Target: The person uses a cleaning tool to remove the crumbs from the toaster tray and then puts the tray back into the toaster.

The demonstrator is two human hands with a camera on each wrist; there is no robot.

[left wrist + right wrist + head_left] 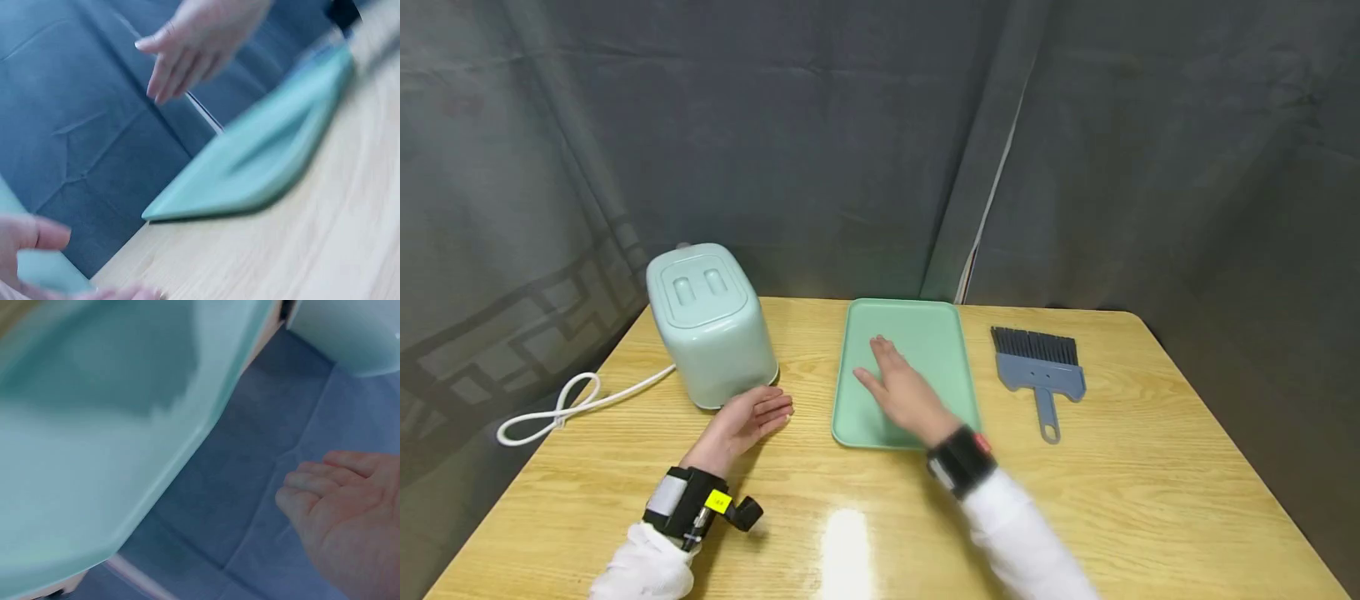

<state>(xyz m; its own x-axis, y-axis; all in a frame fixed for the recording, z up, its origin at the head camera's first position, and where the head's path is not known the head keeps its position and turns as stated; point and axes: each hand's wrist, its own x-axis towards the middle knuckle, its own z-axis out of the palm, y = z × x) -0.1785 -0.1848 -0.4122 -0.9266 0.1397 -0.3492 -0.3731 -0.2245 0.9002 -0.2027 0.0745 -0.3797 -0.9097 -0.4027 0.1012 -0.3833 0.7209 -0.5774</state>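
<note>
A pale mint toaster-like appliance (707, 321), with two oblong recesses on its top and a white cord, stands on the left of the table. My left hand (747, 419) is right at its near lower corner, fingers extended and palm turned inward, holding nothing. In the middle lies a shallow mint-green tray (917, 325). Over it my right hand (904, 392) is held with straight fingers and nothing in its grasp; the left wrist view shows this right hand (203, 50) raised above the tray. In the right wrist view, the tray (94, 487) fills the left side.
A blue-grey hand brush (1041, 375) with dark bristles lies right of the tray, handle toward me. The white cord (580, 407) loops over the table's left edge. Grey curtains (820, 150) hang behind the wooden table (1150, 467).
</note>
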